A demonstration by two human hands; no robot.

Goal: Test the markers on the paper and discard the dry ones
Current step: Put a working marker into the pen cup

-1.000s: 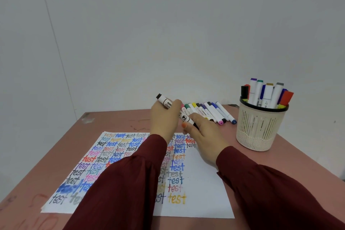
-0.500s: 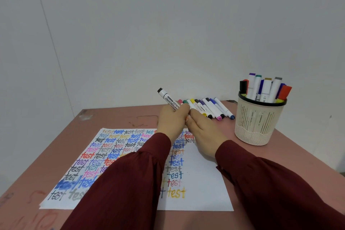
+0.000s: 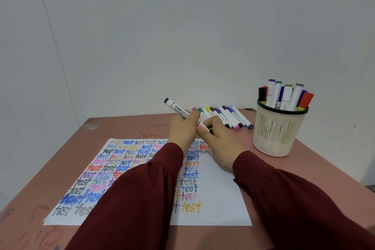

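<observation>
My left hand (image 3: 183, 129) grips a white whiteboard marker (image 3: 176, 108) with a black end, tilted up to the left above the table. My right hand (image 3: 218, 139) meets it at the marker's lower end, fingers pinching the black cap there; that end is mostly hidden between the two hands. Below them lies a white sheet of paper (image 3: 219, 195) covered on its left and middle with the word "test" in many colours. A row of thin coloured markers (image 3: 229, 116) lies on the table just behind the hands.
A cream mesh cup (image 3: 278, 135) with a black rim stands at the right, holding several thick markers upright. The pink table (image 3: 121, 128) meets a white wall at the back. My dark red sleeves cover much of the paper.
Both hands drew together on the whiteboard marker and lifted slightly; my right hand moved from the marker's middle to its lower end. The marker stays tilted up-left.
</observation>
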